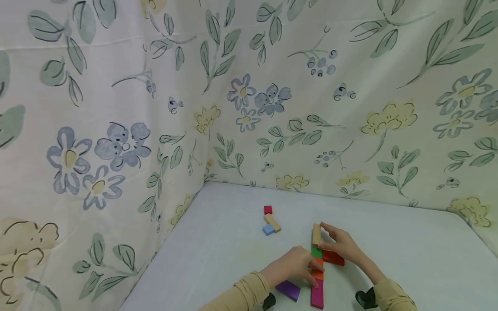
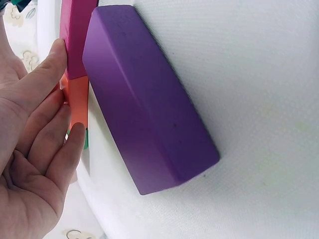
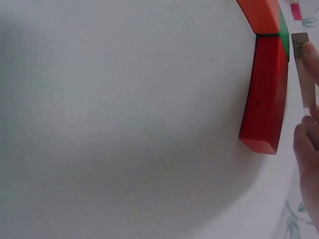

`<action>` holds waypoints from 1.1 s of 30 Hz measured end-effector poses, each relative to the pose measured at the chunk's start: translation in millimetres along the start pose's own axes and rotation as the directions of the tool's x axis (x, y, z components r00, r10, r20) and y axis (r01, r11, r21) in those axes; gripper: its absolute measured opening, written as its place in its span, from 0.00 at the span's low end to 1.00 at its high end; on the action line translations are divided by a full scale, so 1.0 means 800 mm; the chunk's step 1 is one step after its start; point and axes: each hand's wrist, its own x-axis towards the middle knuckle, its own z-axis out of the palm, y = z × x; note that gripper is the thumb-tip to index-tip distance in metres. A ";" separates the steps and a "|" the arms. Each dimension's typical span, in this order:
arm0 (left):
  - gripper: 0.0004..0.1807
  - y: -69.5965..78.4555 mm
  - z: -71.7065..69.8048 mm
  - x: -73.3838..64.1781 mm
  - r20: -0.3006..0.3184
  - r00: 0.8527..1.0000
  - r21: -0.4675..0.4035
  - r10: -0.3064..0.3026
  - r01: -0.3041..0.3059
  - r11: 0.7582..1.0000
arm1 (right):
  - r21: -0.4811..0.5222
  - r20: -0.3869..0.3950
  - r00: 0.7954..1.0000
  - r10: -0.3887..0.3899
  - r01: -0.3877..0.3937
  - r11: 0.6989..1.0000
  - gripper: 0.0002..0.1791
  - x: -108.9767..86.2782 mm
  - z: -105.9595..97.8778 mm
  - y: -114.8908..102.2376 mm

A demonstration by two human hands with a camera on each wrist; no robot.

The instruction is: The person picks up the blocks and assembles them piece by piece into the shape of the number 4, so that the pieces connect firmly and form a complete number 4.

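Note:
My right hand [image 1: 344, 245] holds a plain wooden block [image 1: 317, 234] between thumb and index finger at the far end of a row. In the right wrist view, dark printed marks show on its end. Nearer me in the row come a green block [image 1: 317, 251], an orange block [image 1: 317, 275] and a magenta block [image 1: 317, 298]. My left hand [image 1: 293, 264] rests on the row, thumb on the magenta block and a finger over the orange one. A red block [image 3: 264, 92] juts out to the right beside the green one. A purple block [image 2: 144, 99] lies left of the row.
Farther back on the white table [image 1: 225, 242] lie a small red block [image 1: 268, 209], another wooden block [image 1: 272, 222] and a light blue block [image 1: 268, 229]. Floral cloth [image 1: 330, 95] hangs behind the table and along its left side.

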 end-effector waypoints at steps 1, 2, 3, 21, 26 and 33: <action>0.22 0.000 0.000 0.000 -0.001 1.000 -0.004 -0.001 0.001 1.000 | -0.001 0.002 1.000 0.000 0.000 1.000 0.42 0.000 0.000 0.000; 0.22 0.000 0.001 0.000 -0.002 1.000 -0.005 0.000 0.000 1.000 | -0.003 0.004 1.000 -0.001 0.001 1.000 0.42 -0.001 0.000 -0.001; 0.22 0.001 0.001 0.000 -0.003 1.000 -0.009 -0.001 0.001 1.000 | 0.001 0.004 1.000 0.007 -0.007 1.000 0.41 -0.001 0.001 -0.001; 0.22 0.000 0.002 0.000 -0.013 1.000 -0.024 0.015 -0.015 1.000 | -0.016 0.044 0.998 0.042 -0.041 0.999 0.40 0.005 0.003 0.008; 0.22 -0.001 0.002 0.000 -0.015 1.000 -0.017 0.014 -0.014 1.000 | -0.040 0.050 0.996 0.070 -0.068 0.997 0.40 0.005 0.004 0.007; 0.22 -0.001 0.003 0.000 -0.006 1.000 -0.013 0.007 -0.007 1.000 | -0.052 0.070 0.992 0.102 -0.098 0.994 0.42 0.006 0.004 0.008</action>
